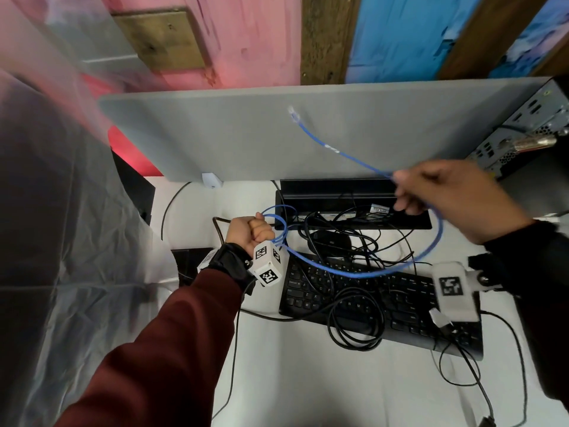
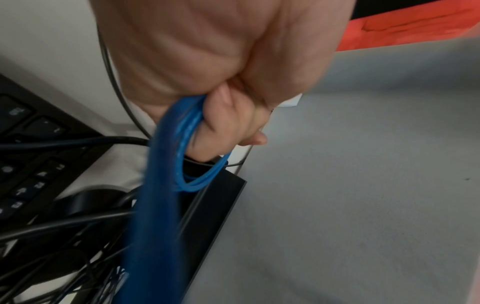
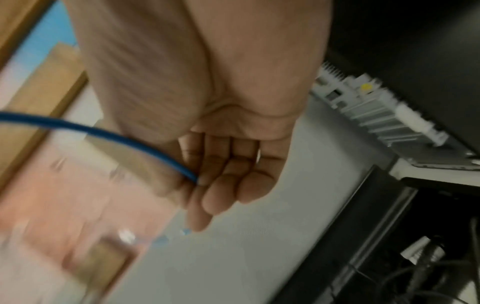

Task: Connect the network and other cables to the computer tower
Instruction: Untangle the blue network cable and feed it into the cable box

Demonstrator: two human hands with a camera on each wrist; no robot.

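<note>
A blue network cable (image 1: 363, 274) runs between both hands above the desk. My left hand (image 1: 251, 231) is a fist that grips its coiled loops (image 2: 193, 156) near the keyboard's far left corner. My right hand (image 1: 431, 192) pinches the cable (image 3: 145, 145) farther along, and the free end with its clear plug (image 1: 292, 111) sticks up in front of the grey divider. The computer tower (image 1: 529, 131) stands at the far right with its rear ports facing me, just right of the right hand.
A black keyboard (image 1: 400, 306) lies on the white desk under a tangle of black cables (image 1: 354, 328). A black mouse (image 1: 331, 240) sits behind it. A black cable tray (image 1: 338, 192) runs along the grey divider panel (image 1: 231, 134). A plastic sheet hangs at the left.
</note>
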